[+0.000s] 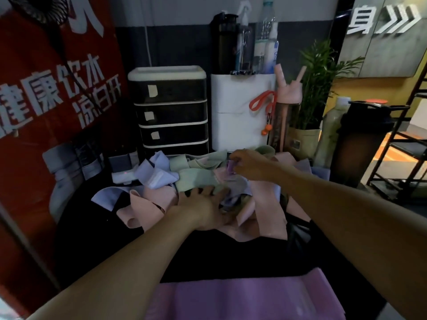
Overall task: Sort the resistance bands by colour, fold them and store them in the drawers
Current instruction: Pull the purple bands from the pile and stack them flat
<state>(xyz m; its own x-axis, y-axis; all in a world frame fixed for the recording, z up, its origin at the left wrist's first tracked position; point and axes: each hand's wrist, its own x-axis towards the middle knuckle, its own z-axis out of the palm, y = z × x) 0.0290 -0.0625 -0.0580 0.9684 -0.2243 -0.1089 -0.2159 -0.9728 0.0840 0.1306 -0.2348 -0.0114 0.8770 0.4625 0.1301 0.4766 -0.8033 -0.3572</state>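
Purple band: a small strip of deep purple stretchy rubber (230, 168) shows at the far right of the heap, pinched at the fingertips of the right grip (248, 166).
Right grip: narrow, with the fingers curled in and closed on that purple strip. The rest of the strip is hidden under the hand and the heap, so its length cannot be told.
Left grip (203, 206): wide and flat, fingers spread. It presses down on the near middle of the heap with its fingertips on a pale green flat band (196, 179), and it holds nothing.
Heap: a tangle of flat rubber resistance bands on the dark tabletop (208, 255). Pale pink bands (268, 204) lie near and right, lavender bands (147, 172) to the left, and green ones through the middle and far side.
Drawers: a black plastic drawer chest with a white frame (172, 112) stands just behind the heap at the far edge. All its drawers are closed, and paper labels sit on the fronts.
Step in hand: sorting, and early by the look of it. The colours are all mixed, and no folded band is in sight.
Next move: it likely calls for drawing the purple strip up and clear while the flat hand pins the others down. Overlapping bands may drag along with it.
Near edge: a flat lilac sheet (242, 296) lies nearest the person. Whether it is a spread band cannot be told.
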